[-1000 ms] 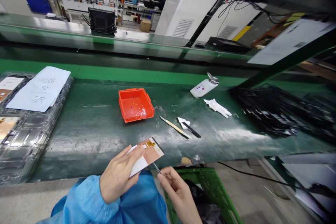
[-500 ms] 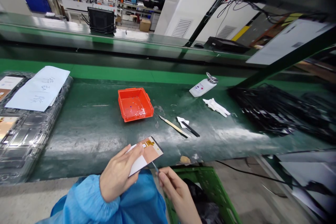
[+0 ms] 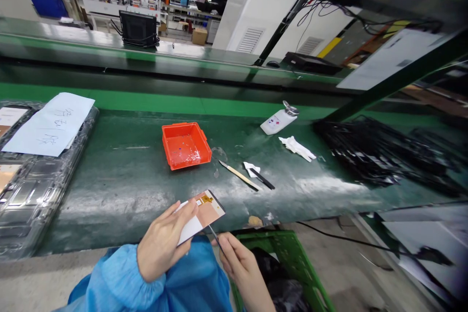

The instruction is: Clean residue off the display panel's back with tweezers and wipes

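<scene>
My left hand [image 3: 163,243] grips a small flat panel [image 3: 205,212] by its near edge; its upper face is copper and white with a yellow flex tab. It is held just above the front edge of the green bench [image 3: 120,185]. My right hand [image 3: 239,265] pinches thin metal tweezers [image 3: 213,234] whose tip touches the panel's lower right edge. Both sleeves are light blue.
An orange bin [image 3: 186,145] sits mid-bench. Beyond it lie a wooden-handled tool [image 3: 239,175], a black tool [image 3: 262,179], a white cloth [image 3: 297,147] and a white bottle [image 3: 278,120]. Clear trays under paper [image 3: 47,124] stand left, black trays [image 3: 376,151] right, a green crate [image 3: 292,263] below.
The tweezers' tip has moved up against the panel's lower right edge, and my right hand has shifted slightly. The left hand keeps the panel almost still.
</scene>
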Demonstrator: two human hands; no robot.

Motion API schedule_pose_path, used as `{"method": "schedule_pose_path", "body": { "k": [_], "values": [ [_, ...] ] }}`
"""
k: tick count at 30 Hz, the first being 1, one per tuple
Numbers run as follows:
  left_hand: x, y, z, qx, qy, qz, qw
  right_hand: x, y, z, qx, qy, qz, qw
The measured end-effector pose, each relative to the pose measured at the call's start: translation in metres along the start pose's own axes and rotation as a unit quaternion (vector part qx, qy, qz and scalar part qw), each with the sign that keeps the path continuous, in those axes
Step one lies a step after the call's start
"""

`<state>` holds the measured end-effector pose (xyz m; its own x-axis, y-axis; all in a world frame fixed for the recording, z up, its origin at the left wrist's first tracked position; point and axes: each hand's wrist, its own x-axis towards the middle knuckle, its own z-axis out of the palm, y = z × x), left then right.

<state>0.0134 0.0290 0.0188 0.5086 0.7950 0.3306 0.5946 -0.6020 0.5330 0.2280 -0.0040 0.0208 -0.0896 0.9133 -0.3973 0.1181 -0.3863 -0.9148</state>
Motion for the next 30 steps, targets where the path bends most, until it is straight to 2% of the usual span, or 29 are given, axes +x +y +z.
{"method": "schedule_pose_path", "body": {
  "k": [3,7,13,20,25,30],
  "values": [
    [-0.0005,-0.001,0.0009,0.001,-0.002,0.0,1.0,-0.0014,-0.0013,0.0028,-0.004,0.019,-0.026,0.999],
    [-0.0018,-0.0033,0.0027,0.005,-0.004,0.005,1.0,-0.0018,0.0019,0.0016,-0.018,0.006,-0.062,0.998],
    [-0.0018,-0.002,0.0026,0.02,0.002,0.005,1.0,0.0006,0.008,-0.0015,-0.014,0.006,-0.032,0.999],
    [0.0018,0.0003,0.0008,0.013,-0.005,-0.011,1.0,-0.005,0.0003,0.0019,-0.012,0.023,-0.057,0.998],
    [0.0015,0.0018,-0.0008,0.015,-0.001,-0.007,1.0,-0.0035,-0.0005,0.0016,-0.025,0.039,-0.027,0.999],
    [-0.0002,0.0019,0.0009,0.01,0.0,-0.007,1.0,-0.0028,-0.0014,0.0044,-0.027,0.053,-0.054,0.997]
  ]
}}
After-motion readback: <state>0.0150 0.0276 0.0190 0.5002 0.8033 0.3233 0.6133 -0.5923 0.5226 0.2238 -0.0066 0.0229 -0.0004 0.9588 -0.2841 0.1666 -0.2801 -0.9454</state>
